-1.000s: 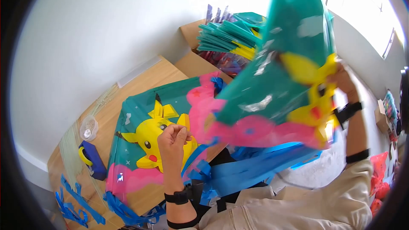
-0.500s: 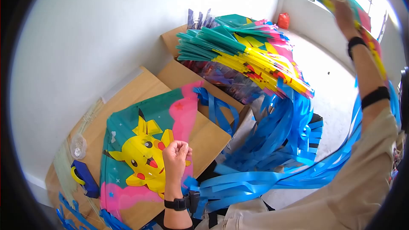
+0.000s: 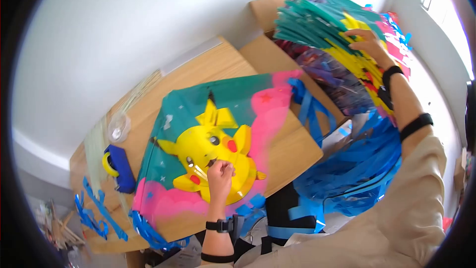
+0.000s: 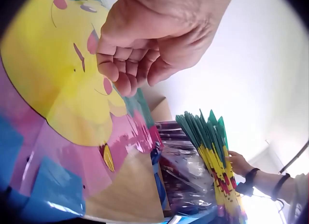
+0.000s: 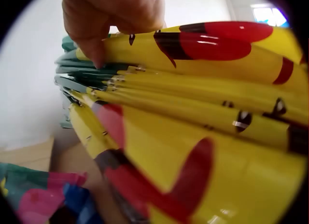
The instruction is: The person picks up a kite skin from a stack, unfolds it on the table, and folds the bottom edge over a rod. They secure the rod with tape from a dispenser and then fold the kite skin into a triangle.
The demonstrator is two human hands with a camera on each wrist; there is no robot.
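Observation:
On the table lies a kite [image 3: 270, 99] in green and pink plastic, with a yellow cartoon figure. My left hand [image 3: 220, 173] is over its middle; the left wrist view shows that hand's fingers [image 4: 126, 64] loosely curled, with nothing in them. A thick stack of folded kites [image 3: 317, 25] sits atop a cardboard box at the back right. My right hand [image 3: 372, 49] rests on that stack, fingers spread. In the right wrist view one fingertip [image 5: 99, 57] reaches over the upper edge of the top folded kite [image 5: 217, 38], and the other fingertips are hidden behind it.
Blue ribbon tails [image 3: 352, 173] hang in a heap beside the table's right edge. Wrapped bundles fill the cardboard box [image 3: 270, 54]. A blue tape dispenser [image 3: 122, 168], a clear plastic dish [image 3: 119, 127], thin pale sticks [image 3: 99, 151] and blue ribbon strips [image 3: 101, 211] lie at the left.
My right hand has swung a folded kite up to the right, then back left onto the stack. The left hand stays above the kite on the table. The head view has shifted.

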